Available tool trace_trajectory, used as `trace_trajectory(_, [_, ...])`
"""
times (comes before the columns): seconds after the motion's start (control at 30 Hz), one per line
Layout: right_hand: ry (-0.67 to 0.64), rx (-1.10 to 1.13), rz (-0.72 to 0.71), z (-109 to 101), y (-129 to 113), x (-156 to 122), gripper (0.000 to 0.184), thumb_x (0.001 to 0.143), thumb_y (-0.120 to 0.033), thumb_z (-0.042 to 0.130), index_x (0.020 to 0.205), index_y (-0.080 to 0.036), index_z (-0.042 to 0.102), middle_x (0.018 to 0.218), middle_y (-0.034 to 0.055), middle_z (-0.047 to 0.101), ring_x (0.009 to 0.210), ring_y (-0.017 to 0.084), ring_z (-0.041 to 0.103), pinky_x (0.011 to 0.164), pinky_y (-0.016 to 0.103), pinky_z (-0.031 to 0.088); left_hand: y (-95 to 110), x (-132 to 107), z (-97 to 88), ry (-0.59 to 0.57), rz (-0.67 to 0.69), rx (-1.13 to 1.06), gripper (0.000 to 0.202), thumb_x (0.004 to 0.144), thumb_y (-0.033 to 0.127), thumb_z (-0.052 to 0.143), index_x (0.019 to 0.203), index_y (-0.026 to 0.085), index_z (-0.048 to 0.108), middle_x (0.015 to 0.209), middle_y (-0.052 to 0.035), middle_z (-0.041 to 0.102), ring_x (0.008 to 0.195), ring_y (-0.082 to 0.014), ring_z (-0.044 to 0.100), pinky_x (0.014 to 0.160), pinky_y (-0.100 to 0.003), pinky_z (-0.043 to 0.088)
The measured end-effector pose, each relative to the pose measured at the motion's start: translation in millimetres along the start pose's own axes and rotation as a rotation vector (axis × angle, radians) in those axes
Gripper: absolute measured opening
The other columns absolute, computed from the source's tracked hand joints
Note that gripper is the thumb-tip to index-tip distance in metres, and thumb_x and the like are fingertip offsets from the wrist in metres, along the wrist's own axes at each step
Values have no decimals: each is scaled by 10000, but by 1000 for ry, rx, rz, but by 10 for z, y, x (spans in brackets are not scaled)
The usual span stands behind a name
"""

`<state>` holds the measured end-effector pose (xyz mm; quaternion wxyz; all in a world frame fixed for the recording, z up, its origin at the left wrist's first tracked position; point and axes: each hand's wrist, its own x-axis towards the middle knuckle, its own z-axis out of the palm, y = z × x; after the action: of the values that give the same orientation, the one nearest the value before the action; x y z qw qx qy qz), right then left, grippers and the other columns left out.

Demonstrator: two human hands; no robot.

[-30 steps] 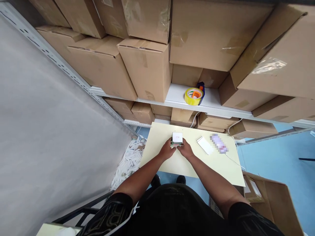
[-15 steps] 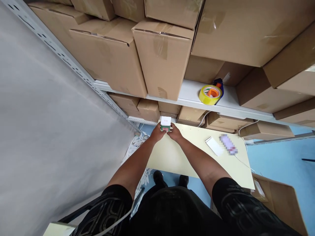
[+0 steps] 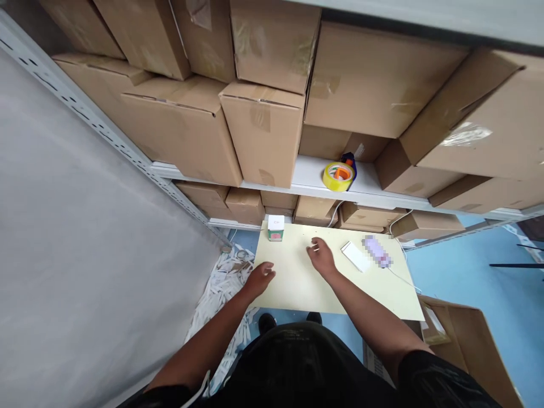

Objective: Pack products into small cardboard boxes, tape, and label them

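Small white-and-green box (image 3: 276,228) stands at far left corner of tabletop (image 3: 297,286); setting-down looks done. Your left hand (image 3: 259,279), right hand (image 3: 322,258) empty, fingers loosely curled. Flat white item (image 3: 355,256) lies unheld.

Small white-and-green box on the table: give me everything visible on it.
The small box looks like printed card, roughly cube-shaped. Its top is white with a little reddish print, too small to read; the side facing the wearer is green with a pinkish panel. It appears closed, and its contents can't be seen. It sits white face up near the far left corner of the pale yellow table. Neither the left hand nor the right hand touches it.
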<state>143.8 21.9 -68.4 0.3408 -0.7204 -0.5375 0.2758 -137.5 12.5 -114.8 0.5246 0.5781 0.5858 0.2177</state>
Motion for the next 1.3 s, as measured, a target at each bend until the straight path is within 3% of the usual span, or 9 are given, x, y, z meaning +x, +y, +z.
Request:
trace_trajectory(0.1, [344, -163, -281, -725, -326, 316, 320, 905, -418, 580, 1143, -204, 592, 1214, 139, 598, 1107, 263, 579, 949, 432, 506, -42, -332, -41, -24, -1, 78, 295, 819, 392, 601, 1021, 201, 700, 1105, -87, 763, 1029, -255, 717, 949, -371, 533])
trace_trajectory(0.2, [505, -279, -232, -1420, -808, 928, 396, 958, -441, 562, 1239, -162, 559, 1236, 155, 581, 1157, 245, 528, 1017, 418, 431, -25, -557, -54, -3, -16, 127, 266, 824, 395, 579, 983, 216, 694, 1043, -61, 768, 990, -240, 714, 918, -348, 533])
trace_trajectory(0.33, [316, -326, 104, -1895, -1317, 1782, 659, 863, -474, 720, 1289, -9, 530, 1243, 232, 602, 1001, 196, 563, 888, 375, 460, 50, -716, 29, 39, -44, 130, 229, 829, 384, 569, 957, 233, 686, 1021, -44, 768, 993, -236, 711, 912, -339, 535])
trace_trajectory(0.5, [134, -355, 201, -1901, -1465, 2154, 415, 802, -394, 778, 933, -15, 673, 922, 142, 697, 819, 158, 614, 796, 341, 477, 148, -802, 153, 81, -2, 111, 196, 842, 370, 582, 950, 243, 685, 1047, -37, 766, 1037, -242, 709, 928, -349, 532])
trace_trajectory(0.63, [151, -390, 196, -1929, -1408, 1835, 364, 864, -414, 713, 990, -74, 692, 957, 140, 696, 878, 207, 664, 777, 343, 480, 190, -856, 139, 69, 21, 114, 195, 853, 361, 586, 965, 239, 690, 1042, -39, 765, 1022, -235, 708, 924, -345, 527])
trace_trajectory(0.8, [189, -409, 126, -1966, -1142, 982, 331, 841, -356, 728, 1093, -147, 682, 988, 130, 721, 833, 211, 625, 736, 321, 448, 236, -840, 32, -7, 47, 101, 224, 841, 372, 582, 970, 230, 697, 1022, -46, 765, 991, -236, 709, 925, -350, 532])
trace_trajectory(0.93, [115, -454, 118, -1680, -591, 181, 297, 822, -336, 734, 1076, -191, 682, 976, 117, 734, 838, 232, 648, 693, 299, 431, 305, -721, 10, -61, 76, 80, 267, 832, 407, 575, 971, 218, 702, 1032, -53, 766, 1005, -242, 704, 939, -359, 534])
trace_trajectory(1.07, [-61, -557, 286, -1201, 161, -376, 271, 850, -304, 660, 1093, -185, 649, 981, 102, 735, 880, 241, 684, 677, 285, 422, 353, -627, 74, -115, 111, 55, 291, 824, 428, 582, 971, 212, 710, 1009, -53, 769, 1000, -239, 706, 939, -362, 540])
trace_trajectory(1.3, [-213, -596, 469, -685, 1074, -499, 342, 879, -292, 646, 1179, -143, 581, 1192, 156, 674, 1031, 269, 695, 725, 292, 458, 229, -738, 116, -126, 20, 81, 317, 803, 448, 602, 981, 214, 720, 987, -54, 769, 950, -241, 711, 887, -356, 547])
